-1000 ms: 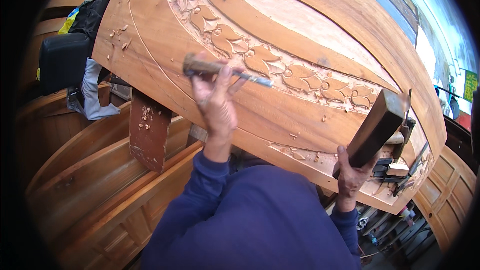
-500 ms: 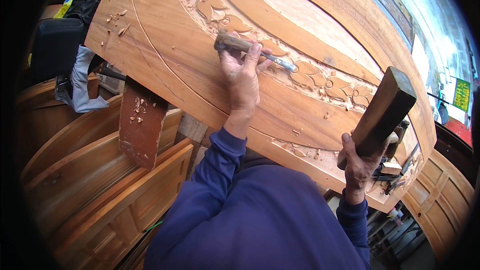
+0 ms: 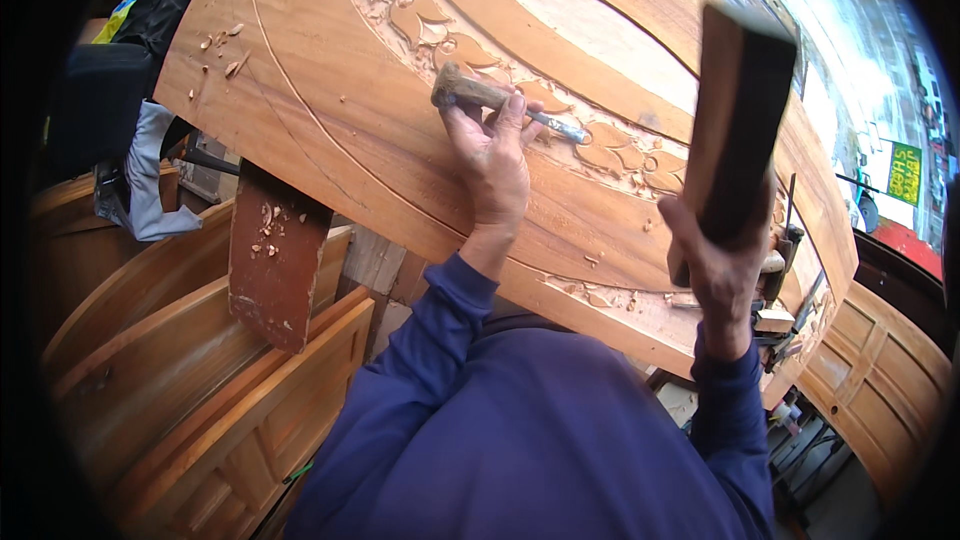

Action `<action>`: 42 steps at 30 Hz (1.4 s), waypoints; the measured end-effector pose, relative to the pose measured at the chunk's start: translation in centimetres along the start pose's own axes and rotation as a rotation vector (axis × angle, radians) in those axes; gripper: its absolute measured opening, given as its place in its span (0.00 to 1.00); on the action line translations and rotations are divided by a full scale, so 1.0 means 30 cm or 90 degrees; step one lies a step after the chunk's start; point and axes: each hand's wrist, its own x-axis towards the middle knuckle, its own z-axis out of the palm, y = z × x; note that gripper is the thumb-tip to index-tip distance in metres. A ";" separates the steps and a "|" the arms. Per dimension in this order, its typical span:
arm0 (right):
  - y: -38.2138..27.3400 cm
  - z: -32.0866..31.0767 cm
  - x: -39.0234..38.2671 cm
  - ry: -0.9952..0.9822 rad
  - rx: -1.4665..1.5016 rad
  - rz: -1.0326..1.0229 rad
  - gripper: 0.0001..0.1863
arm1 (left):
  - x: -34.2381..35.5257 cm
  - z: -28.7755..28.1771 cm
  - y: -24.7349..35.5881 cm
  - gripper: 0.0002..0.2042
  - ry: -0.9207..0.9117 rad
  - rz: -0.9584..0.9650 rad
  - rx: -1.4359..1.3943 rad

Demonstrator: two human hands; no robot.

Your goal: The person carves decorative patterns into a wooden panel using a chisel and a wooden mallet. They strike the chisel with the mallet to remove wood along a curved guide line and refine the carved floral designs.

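Observation:
My left hand (image 3: 495, 165) grips a carving chisel (image 3: 478, 92) with a worn wooden handle. Its metal blade points right, the tip resting at a carved leaf in the flower band (image 3: 612, 148) of a large wooden panel (image 3: 390, 155). My right hand (image 3: 722, 265) is wrapped round a dark, blocky wooden mallet (image 3: 740, 130), raised upright over the panel's right part and slightly blurred. The mallet is apart from the chisel and hides some of the carved band behind it. Pale wood chips lie along the carving.
More carving tools (image 3: 785, 325) lie on the panel's right end. Several wood chips (image 3: 235, 65) are scattered at its left. Curved wooden panels (image 3: 170, 340) lean below left, beside a reddish-brown board (image 3: 280, 260). A black bag (image 3: 165, 10) sits far left, and another panelled door (image 3: 880, 370) stands at right.
The mallet has risen and swung left and farther from me in my right hand. My left hand keeps the chisel almost in place; the view has shifted slightly.

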 end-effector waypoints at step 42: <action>-0.271 -0.109 0.405 -0.279 -0.700 -0.415 0.43 | -0.213 0.101 -0.139 0.17 -0.320 0.278 0.285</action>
